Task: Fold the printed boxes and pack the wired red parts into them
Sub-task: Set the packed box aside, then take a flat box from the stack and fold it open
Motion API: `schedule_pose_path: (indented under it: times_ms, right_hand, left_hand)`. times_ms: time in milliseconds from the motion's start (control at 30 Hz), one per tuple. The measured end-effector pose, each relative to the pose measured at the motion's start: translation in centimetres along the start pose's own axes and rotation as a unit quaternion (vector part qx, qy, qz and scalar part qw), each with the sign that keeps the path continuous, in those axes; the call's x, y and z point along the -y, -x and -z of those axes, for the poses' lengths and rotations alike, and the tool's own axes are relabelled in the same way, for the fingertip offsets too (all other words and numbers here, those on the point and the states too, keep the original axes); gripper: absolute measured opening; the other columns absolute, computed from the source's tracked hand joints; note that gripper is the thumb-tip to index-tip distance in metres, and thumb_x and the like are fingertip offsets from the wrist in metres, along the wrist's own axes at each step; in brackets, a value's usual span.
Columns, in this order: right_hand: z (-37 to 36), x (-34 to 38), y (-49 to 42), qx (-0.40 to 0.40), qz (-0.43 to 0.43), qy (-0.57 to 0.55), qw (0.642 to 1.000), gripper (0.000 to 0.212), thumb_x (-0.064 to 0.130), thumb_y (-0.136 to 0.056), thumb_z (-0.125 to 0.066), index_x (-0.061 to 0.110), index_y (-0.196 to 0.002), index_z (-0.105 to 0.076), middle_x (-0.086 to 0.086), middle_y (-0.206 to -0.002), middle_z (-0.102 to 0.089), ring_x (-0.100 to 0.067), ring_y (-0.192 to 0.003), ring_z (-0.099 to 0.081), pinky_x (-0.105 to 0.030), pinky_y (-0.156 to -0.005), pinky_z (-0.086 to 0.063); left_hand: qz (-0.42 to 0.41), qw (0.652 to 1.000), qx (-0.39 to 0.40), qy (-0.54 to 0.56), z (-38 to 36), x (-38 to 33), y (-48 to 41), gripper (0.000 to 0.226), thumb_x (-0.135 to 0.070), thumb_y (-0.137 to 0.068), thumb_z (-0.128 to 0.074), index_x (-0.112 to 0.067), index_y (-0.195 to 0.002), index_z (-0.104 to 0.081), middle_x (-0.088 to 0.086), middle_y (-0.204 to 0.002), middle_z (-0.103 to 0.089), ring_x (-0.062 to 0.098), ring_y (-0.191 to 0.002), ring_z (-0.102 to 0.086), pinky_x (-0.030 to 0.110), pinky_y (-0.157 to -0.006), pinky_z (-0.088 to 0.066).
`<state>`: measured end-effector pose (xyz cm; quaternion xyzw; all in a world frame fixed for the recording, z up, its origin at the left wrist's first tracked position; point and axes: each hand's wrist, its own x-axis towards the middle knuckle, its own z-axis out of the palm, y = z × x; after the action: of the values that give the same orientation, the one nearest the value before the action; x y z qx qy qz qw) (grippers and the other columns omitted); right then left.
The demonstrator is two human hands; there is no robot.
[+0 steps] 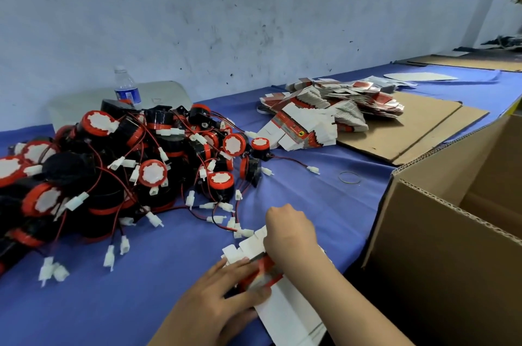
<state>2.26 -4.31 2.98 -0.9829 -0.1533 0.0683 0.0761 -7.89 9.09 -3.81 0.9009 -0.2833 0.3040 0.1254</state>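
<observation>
Hands: both at near table edge, working one box blank (291, 317) w/ one red part (264, 268) between them.
L hand (217, 300): fingers nearly straight, laid over red part & blank; not curled round either.
R hand (291, 232): back of hand up, on blank's far flaps; fingers hidden under it, grip can't tell.
Box blank: white side up, flat on blue cloth (141, 303), near end hangs over table edge.
Carton (440, 261): open brown carton, R side, just beside blank.
Parts pile (113, 162): red/black wired parts w/ white plugs, heaped L, mid table.
Rubber band (349, 177): lies alone on cloth, between pile & carton.
Flat boxes (324, 108): printed red/white stack, far R, partly on cardboard sheet (409, 131).
Bottle (127, 88): upright behind pile, near wall.
</observation>
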Motion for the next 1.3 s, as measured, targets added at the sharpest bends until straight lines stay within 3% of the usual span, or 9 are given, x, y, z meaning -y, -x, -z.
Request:
schedule_pose_path:
  times_ms: [233,333,533,600,667,767,900,1100,1300]
  right_hand:
    - [-0.7,0.6,-0.2,-0.029,-0.02,0.025,0.999,0.022,0.0,-0.085,-0.052,0.012,-0.071,-0.041,-0.004,-0.089,-0.054,-0.028,-0.107,-0.054,-0.028,-0.072,-0.031]
    - [-1.1,-0.1,-0.8,-0.009,-0.021,0.017,1.0,0.008,0.011,-0.089,-0.049,0.013,-0.082,-0.048,-0.008,-0.108,-0.047,-0.029,-0.105,-0.046,-0.032,-0.078,-0.028]
    - [1.1,-2.4,-1.3,-0.024,-0.044,-0.187,0.981,0.039,0.027,-0.097,-0.043,0.02,-0.063,-0.026,0.001,-0.075,-0.025,-0.021,-0.099,-0.033,-0.034,-0.087,-0.037]
    - [1.5,-3.0,-1.2,-0.015,-0.064,-0.365,0.929,0.033,0.02,-0.097,-0.04,0.015,-0.064,-0.037,-0.006,-0.069,-0.046,-0.023,-0.081,-0.047,-0.031,-0.068,-0.039]
    - [1.8,-3.2,-0.9,0.027,-0.083,-0.572,0.816,0.024,0.008,-0.092,-0.039,0.01,-0.068,-0.039,-0.007,-0.058,-0.05,-0.023,-0.053,-0.048,-0.029,-0.057,-0.042]
    - [1.8,-3.9,-1.4,0.047,-0.1,-0.683,0.722,0.016,-0.003,-0.089,-0.043,0.009,-0.079,-0.044,-0.012,-0.075,-0.062,-0.018,-0.042,-0.035,-0.027,-0.048,-0.045]
    - [1.2,-4.3,-2.7,0.036,-0.096,-0.661,0.744,0.025,-0.01,-0.087,-0.041,0.012,-0.092,-0.053,-0.008,-0.11,-0.064,-0.019,-0.05,-0.039,-0.026,-0.046,-0.04]
    - [-0.2,-4.0,-3.7,0.004,-0.101,-0.611,0.785,0.025,-0.005,-0.086,-0.042,0.015,-0.093,-0.055,-0.011,-0.089,-0.055,-0.028,-0.073,-0.053,-0.034,-0.062,-0.042]
    - [-0.3,-3.7,-4.0,0.028,-0.121,-0.595,0.794,0.014,0.004,-0.087,-0.051,0.015,-0.092,-0.058,-0.009,-0.077,-0.055,-0.021,-0.063,-0.05,-0.029,-0.059,-0.042]
  left_hand:
    - [0.014,1.0,-0.012,0.002,0.3,-0.4,0.2,0.048,-0.043,-0.103,-0.031,-0.031,-0.099,-0.077,-0.002,-0.117,-0.069,0.016,-0.104,-0.068,0.037,-0.085,-0.056]
    - [0.005,1.0,-0.004,-0.003,0.2,-0.3,0.3,0.039,-0.04,-0.098,-0.041,-0.03,-0.096,-0.078,0.0,-0.113,-0.071,0.017,-0.103,-0.068,0.038,-0.083,-0.057]
    - [0.01,1.0,0.008,-0.005,0.2,-0.1,0.5,0.028,-0.037,-0.085,-0.052,-0.031,-0.096,-0.078,0.0,-0.11,-0.072,0.016,-0.101,-0.069,0.042,-0.084,-0.056]
    - [0.016,1.0,0.011,-0.006,0.2,-0.2,0.5,0.028,-0.038,-0.085,-0.052,-0.031,-0.096,-0.078,-0.001,-0.108,-0.072,0.016,-0.1,-0.069,0.043,-0.084,-0.056]
    - [0.017,1.0,0.009,-0.016,0.3,-0.2,0.4,0.028,-0.038,-0.084,-0.052,-0.033,-0.095,-0.078,-0.001,-0.107,-0.073,0.015,-0.1,-0.07,0.043,-0.084,-0.056]
    - [0.017,1.0,0.007,-0.017,0.4,-0.2,0.6,0.028,-0.039,-0.085,-0.052,-0.034,-0.096,-0.078,-0.002,-0.106,-0.073,0.014,-0.099,-0.07,0.044,-0.086,-0.056]
    - [0.011,1.0,0.011,-0.015,0.7,-0.1,0.8,0.024,-0.039,-0.09,-0.053,-0.034,-0.094,-0.076,-0.005,-0.102,-0.071,0.012,-0.096,-0.068,0.042,-0.09,-0.054]
    - [-0.003,0.998,0.035,-0.047,0.8,0.2,0.4,0.036,-0.053,-0.081,-0.054,-0.032,-0.104,-0.074,-0.01,-0.084,-0.066,0.011,-0.08,-0.066,0.038,-0.091,-0.054]
    - [-0.033,0.995,-0.037,-0.086,0.1,-0.2,0.0,0.014,-0.021,-0.079,-0.068,-0.024,-0.089,-0.078,-0.003,-0.071,-0.062,0.016,-0.069,-0.064,0.037,-0.083,-0.058]
